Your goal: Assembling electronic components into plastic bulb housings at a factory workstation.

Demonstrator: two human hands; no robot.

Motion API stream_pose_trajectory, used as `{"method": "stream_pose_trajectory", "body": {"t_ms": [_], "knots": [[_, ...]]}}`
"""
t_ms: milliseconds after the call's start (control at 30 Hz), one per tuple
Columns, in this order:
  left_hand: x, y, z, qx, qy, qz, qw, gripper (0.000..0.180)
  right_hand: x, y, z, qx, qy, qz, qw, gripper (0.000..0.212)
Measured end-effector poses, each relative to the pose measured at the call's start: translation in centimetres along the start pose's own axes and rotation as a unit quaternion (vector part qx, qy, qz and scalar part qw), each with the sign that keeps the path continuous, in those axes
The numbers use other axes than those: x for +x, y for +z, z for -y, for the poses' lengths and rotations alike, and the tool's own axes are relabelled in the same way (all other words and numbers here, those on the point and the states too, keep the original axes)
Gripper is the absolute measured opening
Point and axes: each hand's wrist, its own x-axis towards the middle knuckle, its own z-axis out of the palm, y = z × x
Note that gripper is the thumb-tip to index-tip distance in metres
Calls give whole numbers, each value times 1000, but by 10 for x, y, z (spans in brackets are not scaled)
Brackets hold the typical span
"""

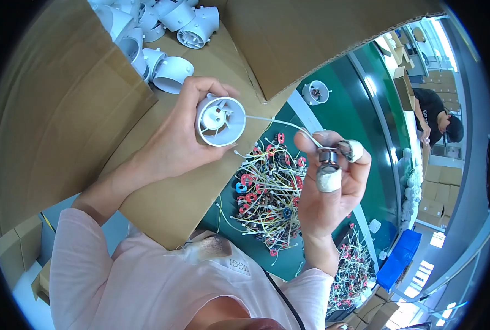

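Observation:
My left hand (181,135) is wrapped round a white round plastic fan housing (214,117). Its open end, with a central hub and spokes, faces up. Fingers of my right hand (333,201) pinch a small motor coil (328,156) with dark copper windings; white coverings wrap the thumb and one fingertip. A thin white wire (278,120) stretches from the coil to the housing's right side; where it ends there is hidden. Below and between my hands lies a tangled pile of wired motor coils (270,192) with red, blue and black parts.
An open cardboard box (190,181) holds several white pipe-shaped housings (173,71). Another white housing (316,92) stands on the green bench (347,91). More wired coils (349,269) lie at lower right, near a blue bin (399,258). A person (437,118) in dark clothing works at far right.

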Motion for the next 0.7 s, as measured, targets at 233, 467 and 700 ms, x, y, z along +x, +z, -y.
{"method": "stream_pose_trajectory", "body": {"t_ms": [233,467,700], "knots": [[0,2,-13,27,-1,9,1000,76,-1,11,-9,-18,-13,14,1000,34],[-1,0,-15,-15,-23,8,1000,77,-2,2,-14,0,-30,52,998,31],[2,-1,-19,31,2,7,999,68,-10,-1,-15,-69,-39,23,997,32]]}}
